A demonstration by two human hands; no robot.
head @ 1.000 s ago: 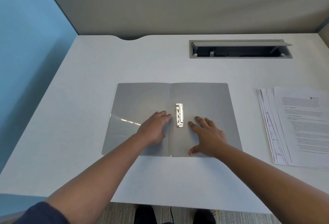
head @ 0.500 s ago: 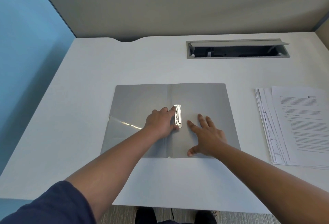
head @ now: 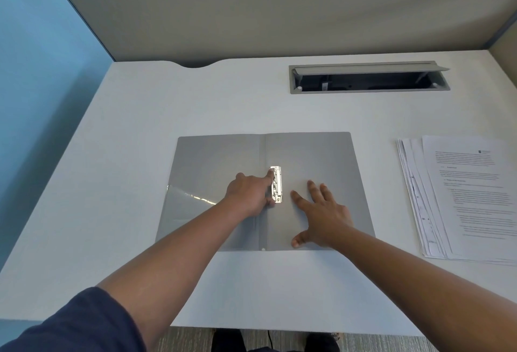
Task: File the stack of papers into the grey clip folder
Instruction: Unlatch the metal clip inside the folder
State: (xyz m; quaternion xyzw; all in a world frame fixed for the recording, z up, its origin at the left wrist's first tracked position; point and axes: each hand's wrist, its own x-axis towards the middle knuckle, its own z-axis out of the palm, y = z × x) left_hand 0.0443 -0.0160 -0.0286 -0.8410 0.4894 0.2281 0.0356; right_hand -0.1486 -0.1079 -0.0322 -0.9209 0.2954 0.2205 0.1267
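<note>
In the head view, your flat grey plastic clip folder (head: 307, 161) lies spread open on the white desk (head: 173, 116), spine running away from you. Your left hand (head: 247, 193) rests on the left cover with the fingers loosely curled; the index fingertip touches the top end of the shiny metal clip (head: 276, 187) mounted just right of the spine, and nothing is held in the grasp. Your right hand (head: 321, 216) lies palm down on the right cover, fingers spread wide and flat, pressing the folder against the desk, near the clip but apart from it. The fanned stack of white printed papers (head: 461, 197) sits on the desk well to the right of the folder, untouched.
</note>
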